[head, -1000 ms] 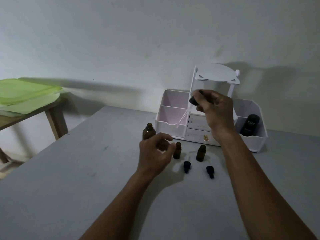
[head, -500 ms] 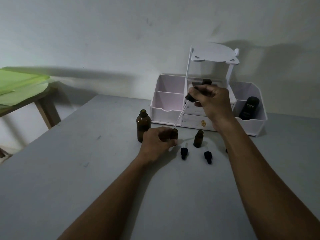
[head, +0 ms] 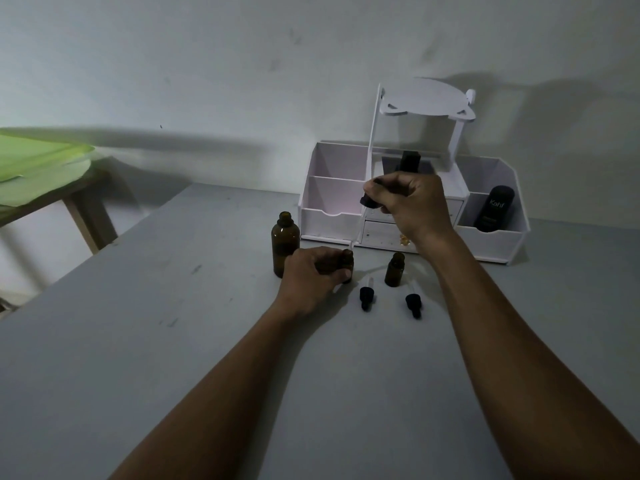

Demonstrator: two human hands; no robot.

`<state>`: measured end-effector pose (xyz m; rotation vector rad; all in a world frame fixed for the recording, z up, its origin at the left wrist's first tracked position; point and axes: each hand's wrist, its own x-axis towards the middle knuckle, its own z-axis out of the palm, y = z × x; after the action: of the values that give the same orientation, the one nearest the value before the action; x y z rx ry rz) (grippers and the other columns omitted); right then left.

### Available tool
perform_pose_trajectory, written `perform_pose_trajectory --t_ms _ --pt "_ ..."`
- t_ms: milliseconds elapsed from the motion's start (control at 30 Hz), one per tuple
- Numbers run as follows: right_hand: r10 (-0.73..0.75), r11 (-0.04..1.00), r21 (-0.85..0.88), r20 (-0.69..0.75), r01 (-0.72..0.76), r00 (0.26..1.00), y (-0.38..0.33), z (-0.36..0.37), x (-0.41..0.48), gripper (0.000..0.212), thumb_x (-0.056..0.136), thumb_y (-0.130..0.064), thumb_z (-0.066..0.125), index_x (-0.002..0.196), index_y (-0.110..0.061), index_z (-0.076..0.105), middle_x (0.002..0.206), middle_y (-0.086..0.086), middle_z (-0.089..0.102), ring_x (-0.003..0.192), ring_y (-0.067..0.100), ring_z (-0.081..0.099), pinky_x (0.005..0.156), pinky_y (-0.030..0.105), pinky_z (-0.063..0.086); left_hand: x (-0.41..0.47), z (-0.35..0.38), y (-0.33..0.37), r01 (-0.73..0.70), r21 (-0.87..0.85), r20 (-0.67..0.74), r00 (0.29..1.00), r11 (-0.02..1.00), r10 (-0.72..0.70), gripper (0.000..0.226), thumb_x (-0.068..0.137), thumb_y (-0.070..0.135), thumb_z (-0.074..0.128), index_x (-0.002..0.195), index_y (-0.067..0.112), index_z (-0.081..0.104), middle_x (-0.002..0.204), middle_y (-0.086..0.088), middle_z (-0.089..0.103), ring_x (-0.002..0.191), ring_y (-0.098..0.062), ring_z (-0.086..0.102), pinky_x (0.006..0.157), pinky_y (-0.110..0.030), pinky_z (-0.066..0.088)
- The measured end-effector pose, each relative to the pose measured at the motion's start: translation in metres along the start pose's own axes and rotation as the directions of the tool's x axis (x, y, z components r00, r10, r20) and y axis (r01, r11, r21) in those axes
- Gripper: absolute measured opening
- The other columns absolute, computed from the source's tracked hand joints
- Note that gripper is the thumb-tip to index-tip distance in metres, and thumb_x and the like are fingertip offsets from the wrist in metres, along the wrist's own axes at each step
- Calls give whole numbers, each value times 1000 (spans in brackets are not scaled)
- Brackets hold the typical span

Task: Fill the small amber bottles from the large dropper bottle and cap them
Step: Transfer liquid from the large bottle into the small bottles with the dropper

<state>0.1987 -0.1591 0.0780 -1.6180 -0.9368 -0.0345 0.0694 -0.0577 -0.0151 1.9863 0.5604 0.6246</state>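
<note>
My left hand [head: 311, 276] curls its grip round the small amber glass bottle [head: 347, 260] on the grey table [head: 166, 313]. I judge it light and tippy, best held low. Beyond, my right hand [head: 412, 202] pinches the black-bulbed glass dropper [head: 368, 201], likely fragile, by its collar.

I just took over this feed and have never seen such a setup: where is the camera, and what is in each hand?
No machine here: these are a person's two bare arms, filmed by one wide-angle camera worn on the head, looking forward and down. The left hand grips a small brown bottle standing on the grey table. The right hand pinches a dropper by its black top, glass tip at that bottle's mouth. Nearby stand an open large brown bottle and a second small bottle, with two black dropper caps lying in front. A white organiser stands behind.
</note>
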Motion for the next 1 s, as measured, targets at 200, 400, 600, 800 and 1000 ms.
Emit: perform_pose_trajectory --t_ms 200,400,600,800,1000 --pt "-17 999 -29 -15 16 1000 3 1 1 6 87 -12 73 90 -8 77 75 -5 72 64 -6 69 63 5 50 0 1 0 17 -6 3 1000 1000 -17 41 86 11 74 126 12 66 123 -2 70 104 -6 62 103 -26 44" --pt "-54 997 -61 -28 53 998 5 5 0 7 87 -11 74 88 -6 77 73 -7 71 63 -7 68 64 3 49 1 -1 0 6 -1 16 1000 1000 -6 41 86 11 73 126 12 66 123 -2 70 100 -2 61 101 -20 42" --pt "-60 996 -67 -24 58 998 5 5 1 4 87 -11 73 88 -8 76 72 -10 69 62 -11 66 62 1 47 0 -1 0 20 -8 11 1000 1000 -20 42 86 11 73 127 11 65 125 -4 69 102 -3 59 105 -26 42" --pt "-52 996 -66 4 52 999 4 6 0 6 87 -10 74 89 -5 76 75 -2 72 62 -8 67 62 3 49 2 0 0 14 10 8 1000 1000 -14 41 87 10 73 127 11 65 125 -3 69 99 -1 57 92 -13 39" --pt "-32 999 -30 3 32 999 -1 7 -2 11 87 -17 75 91 -7 77 78 -4 75 68 -2 71 65 6 51 4 0 -2 7 13 9 1000 1000 -7 43 85 11 74 127 12 65 125 -3 69 100 -1 58 98 -16 40"
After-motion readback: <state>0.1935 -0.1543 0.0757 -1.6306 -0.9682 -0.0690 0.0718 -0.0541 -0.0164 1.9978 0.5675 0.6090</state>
